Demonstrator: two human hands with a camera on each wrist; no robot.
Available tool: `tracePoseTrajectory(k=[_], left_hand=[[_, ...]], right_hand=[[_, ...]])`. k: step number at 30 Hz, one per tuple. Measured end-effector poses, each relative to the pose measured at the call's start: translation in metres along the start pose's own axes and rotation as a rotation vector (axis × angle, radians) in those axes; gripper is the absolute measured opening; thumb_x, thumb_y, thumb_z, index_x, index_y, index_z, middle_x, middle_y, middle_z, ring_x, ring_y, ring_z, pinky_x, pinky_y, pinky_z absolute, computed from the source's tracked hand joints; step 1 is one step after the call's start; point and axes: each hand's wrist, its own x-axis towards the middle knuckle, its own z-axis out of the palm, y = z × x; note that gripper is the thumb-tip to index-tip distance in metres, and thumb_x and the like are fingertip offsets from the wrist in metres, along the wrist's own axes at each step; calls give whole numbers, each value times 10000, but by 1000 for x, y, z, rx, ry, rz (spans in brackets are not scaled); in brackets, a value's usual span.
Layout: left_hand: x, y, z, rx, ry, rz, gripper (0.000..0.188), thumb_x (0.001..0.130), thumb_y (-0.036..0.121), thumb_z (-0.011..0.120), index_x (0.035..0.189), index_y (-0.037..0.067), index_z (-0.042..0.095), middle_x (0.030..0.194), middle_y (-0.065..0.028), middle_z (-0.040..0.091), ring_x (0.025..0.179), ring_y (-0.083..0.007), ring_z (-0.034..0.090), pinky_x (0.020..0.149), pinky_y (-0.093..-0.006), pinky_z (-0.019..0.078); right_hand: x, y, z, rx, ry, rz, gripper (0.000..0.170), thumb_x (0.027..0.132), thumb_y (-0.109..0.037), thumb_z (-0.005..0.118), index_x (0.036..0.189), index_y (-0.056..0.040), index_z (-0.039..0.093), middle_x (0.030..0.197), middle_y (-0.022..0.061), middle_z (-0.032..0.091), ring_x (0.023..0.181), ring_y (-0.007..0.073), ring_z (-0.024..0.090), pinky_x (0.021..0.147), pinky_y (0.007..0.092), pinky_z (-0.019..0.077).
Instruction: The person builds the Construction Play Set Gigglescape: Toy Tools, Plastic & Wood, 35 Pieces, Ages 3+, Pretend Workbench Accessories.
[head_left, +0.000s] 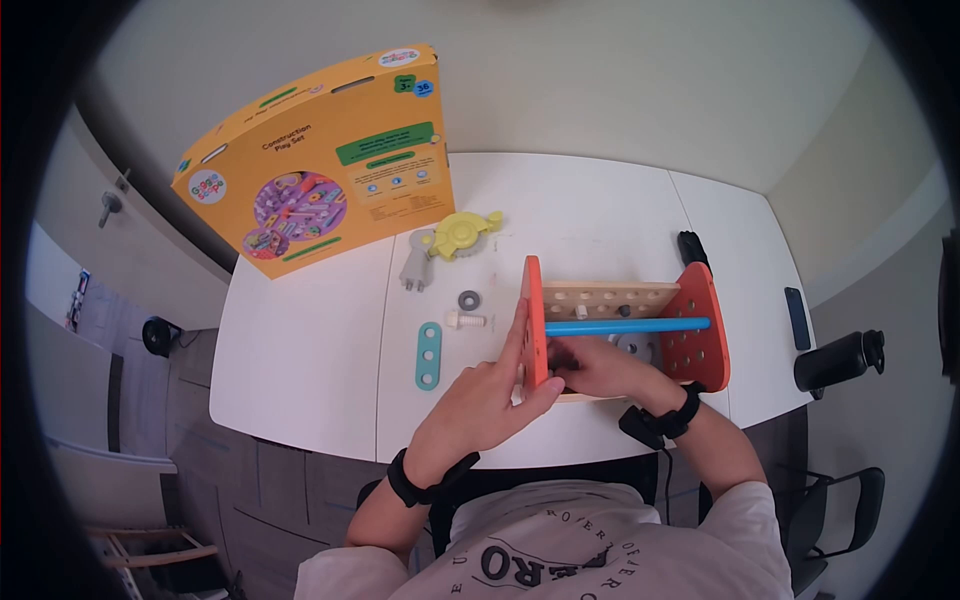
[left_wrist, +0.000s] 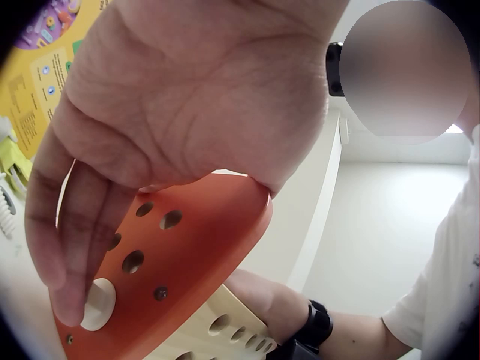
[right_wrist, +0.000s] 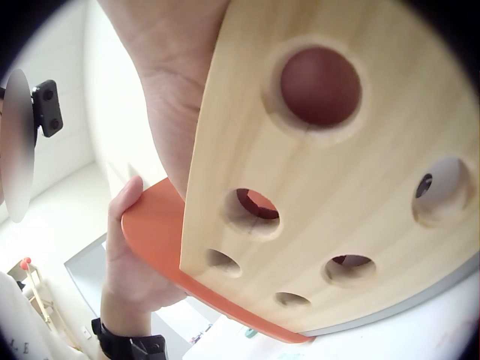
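Observation:
A wooden toy toolbox has two orange perforated end panels, a blue rod across the top and pale wooden side boards with holes. My left hand lies along the outside of the left end panel, its thumb across the front edge. In the left wrist view its straight fingertips touch a white bolt head set in that panel. My right hand reaches under the rod into the toolbox, fingers near the inner face of the same panel. Its fingertips are shadowed and partly hidden; I cannot tell what they hold.
Left of the toolbox lie a teal strip with holes, a white bolt, a grey ring and a yellow-grey toy saw. A yellow box stands behind. At right are a black bottle and a phone.

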Motion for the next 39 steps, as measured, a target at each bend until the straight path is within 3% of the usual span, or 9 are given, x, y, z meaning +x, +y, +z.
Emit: tracePoseTrajectory(k=[11, 14, 17, 20, 22, 25, 31, 35, 39], left_hand=[[0, 0, -1, 22, -19, -30, 972, 987, 426, 603, 1651, 35, 11, 930, -264, 743, 878, -427, 750, 816, -431, 591], [1, -1, 0, -28, -21, -9, 1016, 978, 480, 598, 1636, -9, -2, 962, -338, 716, 898, -529, 707, 809, -472, 579], [1, -1, 0, -24, -31, -27, 1019, 975, 479, 599, 1636, -6, -5, 964, -342, 714, 899, -531, 705, 810, -478, 577], [1, -1, 0, 25, -19, -32, 969, 989, 427, 600, 1650, 32, 11, 943, -267, 741, 885, -423, 749, 808, -430, 592], [1, -1, 0, 28, -16, -24, 968, 990, 428, 598, 1650, 33, 11, 943, -266, 741, 887, -425, 748, 811, -430, 592], [1, -3, 2, 6, 8, 5, 970, 990, 431, 598, 1651, 36, 9, 939, -266, 741, 885, -428, 747, 813, -433, 591], [0, 2, -1, 14, -18, -34, 974, 989, 432, 602, 1651, 39, 6, 929, -262, 743, 886, -430, 746, 825, -440, 587], [0, 2, -1, 19, -31, -43, 974, 990, 431, 602, 1649, 31, 5, 928, -262, 744, 896, -431, 746, 836, -440, 587], [1, -4, 2, -3, -19, -6, 1015, 978, 477, 593, 1636, -4, -11, 973, -320, 723, 875, -523, 708, 800, -476, 579]], right_hand=[[-1, -5, 0, -24, -3, 6, 411, 854, 96, 619, 1235, -45, 555, 1031, 85, 634, 956, 198, 639, 849, 349, 537], [-2, -6, -1, -48, 1, 11, 408, 854, 101, 613, 1233, -43, 560, 1040, 86, 638, 957, 197, 644, 858, 348, 542], [-4, -11, -1, -50, 19, 15, 422, 853, 105, 605, 1246, -40, 563, 1053, 88, 641, 967, 197, 652, 860, 343, 546], [-3, -11, -2, -34, -12, 10, 432, 852, 104, 603, 1259, -37, 566, 1055, 88, 643, 969, 196, 659, 857, 340, 548], [2, -6, 0, -1, -41, 12, 421, 853, 101, 610, 1251, -33, 570, 1041, 84, 645, 963, 193, 661, 859, 338, 549], [-5, -19, -1, -19, 80, 52, 354, 858, 73, 650, 1191, -29, 585, 987, 71, 649, 901, 176, 645, 805, 332, 540], [0, 5, -1, -32, -14, -6, 279, 860, -53, 778, 1086, -31, 618, 903, 52, 653, 808, 157, 606, 710, 315, 495], [-1, 11, 0, -27, 5, 13, 269, 864, -94, 803, 1071, -26, 644, 910, 53, 667, 825, 166, 624, 727, 324, 507], [-1, 6, -2, -115, -4, 15, 234, 887, -115, 789, 1067, -25, 670, 924, 72, 698, 834, 183, 651, 741, 335, 517]])
